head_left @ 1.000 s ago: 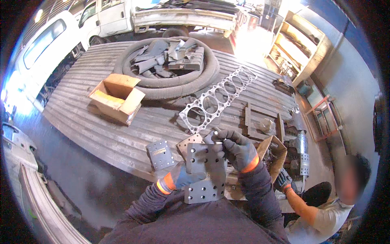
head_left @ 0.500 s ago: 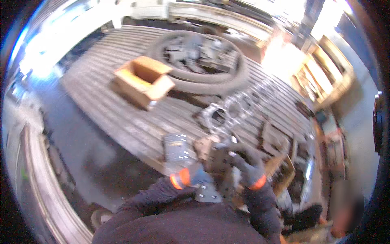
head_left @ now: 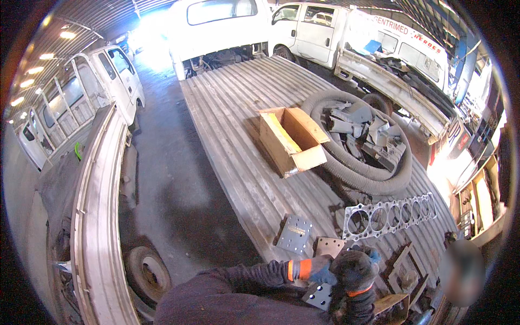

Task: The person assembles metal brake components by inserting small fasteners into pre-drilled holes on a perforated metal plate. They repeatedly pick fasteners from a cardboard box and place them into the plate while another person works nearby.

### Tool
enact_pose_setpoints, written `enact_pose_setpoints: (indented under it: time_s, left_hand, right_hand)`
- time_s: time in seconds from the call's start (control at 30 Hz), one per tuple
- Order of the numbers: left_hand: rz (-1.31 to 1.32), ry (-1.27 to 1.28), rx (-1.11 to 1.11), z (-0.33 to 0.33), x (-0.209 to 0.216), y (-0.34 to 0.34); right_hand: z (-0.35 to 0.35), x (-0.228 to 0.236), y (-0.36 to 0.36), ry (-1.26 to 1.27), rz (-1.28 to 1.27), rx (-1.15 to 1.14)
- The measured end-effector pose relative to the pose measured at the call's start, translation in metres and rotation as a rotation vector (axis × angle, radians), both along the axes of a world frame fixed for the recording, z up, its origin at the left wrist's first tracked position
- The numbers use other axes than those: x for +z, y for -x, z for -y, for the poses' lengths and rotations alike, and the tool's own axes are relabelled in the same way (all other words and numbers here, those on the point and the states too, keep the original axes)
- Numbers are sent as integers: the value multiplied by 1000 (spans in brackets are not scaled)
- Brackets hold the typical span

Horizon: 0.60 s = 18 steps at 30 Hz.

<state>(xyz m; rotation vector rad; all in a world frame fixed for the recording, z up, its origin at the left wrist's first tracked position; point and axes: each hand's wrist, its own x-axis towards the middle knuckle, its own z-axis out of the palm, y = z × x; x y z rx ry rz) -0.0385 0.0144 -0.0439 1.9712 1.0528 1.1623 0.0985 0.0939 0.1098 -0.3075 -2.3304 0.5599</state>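
While both gloved hands meet at the truck bed [head_left: 244, 135] edge, left hand [head_left: 323, 274] and right hand [head_left: 355, 269] are closed around a perforated metal plate [head_left: 319, 295]; finger detail unclear.

Gloved left hand [head_left: 323, 273] and right hand [head_left: 355, 268] together, forearms bent inward

Looks to me like vehicle repair garage: white trucks [head_left: 319, 32] parked close, corrugated flatbed [head_left: 238, 119] loaded with head gasket [head_left: 387, 215], coiled hose [head_left: 352, 173], metal plates [head_left: 294, 234], cardboard box [head_left: 290, 140]; stripped van bodies [head_left: 116, 81] at left, metal roof overhead.
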Motion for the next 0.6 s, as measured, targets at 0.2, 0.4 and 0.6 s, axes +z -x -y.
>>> enact_pose_setpoints:
  time_s: [0.2, 0.4, 0.6]
  left_hand:
    - [87, 79, 26, 1, -1, 6]
    - [136, 121, 45, 2, -1, 7]
    - [186, 171, 65, 2, -2, 9]
  right_hand:
    - [-12, -16, 8, -205, -40, -21]
    - [-9, -6, 5, -223, -20, 0]
    - [-23, -10, 4, -265, 109, 86]
